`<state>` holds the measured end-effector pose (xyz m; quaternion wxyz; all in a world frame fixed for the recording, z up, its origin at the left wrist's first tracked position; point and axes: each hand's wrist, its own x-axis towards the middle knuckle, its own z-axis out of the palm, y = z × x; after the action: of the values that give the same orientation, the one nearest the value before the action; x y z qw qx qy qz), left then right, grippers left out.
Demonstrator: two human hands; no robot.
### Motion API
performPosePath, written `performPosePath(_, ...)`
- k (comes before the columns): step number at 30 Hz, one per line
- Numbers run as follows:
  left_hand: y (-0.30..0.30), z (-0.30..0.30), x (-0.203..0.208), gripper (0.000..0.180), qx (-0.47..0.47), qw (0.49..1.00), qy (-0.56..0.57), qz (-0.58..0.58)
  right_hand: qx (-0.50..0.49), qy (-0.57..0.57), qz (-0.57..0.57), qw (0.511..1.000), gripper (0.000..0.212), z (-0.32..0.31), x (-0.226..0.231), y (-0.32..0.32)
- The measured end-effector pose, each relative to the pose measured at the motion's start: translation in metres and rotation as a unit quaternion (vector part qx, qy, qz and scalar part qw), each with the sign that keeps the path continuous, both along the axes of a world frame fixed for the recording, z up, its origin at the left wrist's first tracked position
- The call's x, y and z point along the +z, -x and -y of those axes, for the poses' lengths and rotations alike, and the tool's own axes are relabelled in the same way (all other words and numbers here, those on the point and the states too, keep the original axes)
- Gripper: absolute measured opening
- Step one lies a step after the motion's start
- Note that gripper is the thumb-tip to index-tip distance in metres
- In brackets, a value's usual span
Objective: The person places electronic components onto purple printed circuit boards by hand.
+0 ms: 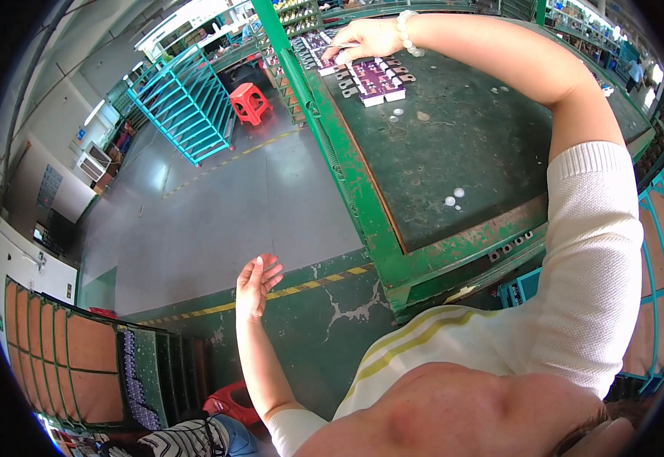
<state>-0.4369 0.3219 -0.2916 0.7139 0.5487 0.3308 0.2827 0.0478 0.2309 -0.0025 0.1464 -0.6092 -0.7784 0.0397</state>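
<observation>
Right hand, at full stretch of the arm, lies palm down with its fingers curled onto the far end of a cluster of small purple-and-white parts laid in rows on the green workbench; whether the fingertips pinch one piece or only press on it cannot be told. A white bead bracelet sits on that wrist. The parts look small, light and rigid, block-like with metal tabs sticking out, so they would probably slide easily on the worn top and are best taken by their flat sides rather than the tabs. Just beyond the hand, more such pieces fill a tray. Nearer the body from the hand, the benchtop is mostly bare, with a few loose pale discs lying well apart from the cluster. The bench's raised green rim runs close to the hand's left, and past it the drop to the grey floor. Left hand hangs loosely open over that floor, holding nothing, near a yellow floor line. A red stool and a teal rack stand well off.
</observation>
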Motion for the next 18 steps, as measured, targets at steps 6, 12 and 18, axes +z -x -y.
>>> performPosePath(6,0.003,0.008,-0.006,0.043,-0.004,1.0,-0.005,0.0,-0.057,0.088,-0.019,0.994,0.061,0.003,0.041,-0.016)
performPosePath(12,0.025,0.016,-0.018,0.042,0.039,0.999,0.03,-0.019,-0.12,0.183,0.164,0.962,0.099,0.089,0.052,0.067)
performPosePath(18,0.024,0.014,-0.021,0.041,0.036,0.998,0.041,-0.014,-0.08,0.158,0.049,0.983,0.095,0.086,0.023,0.061)
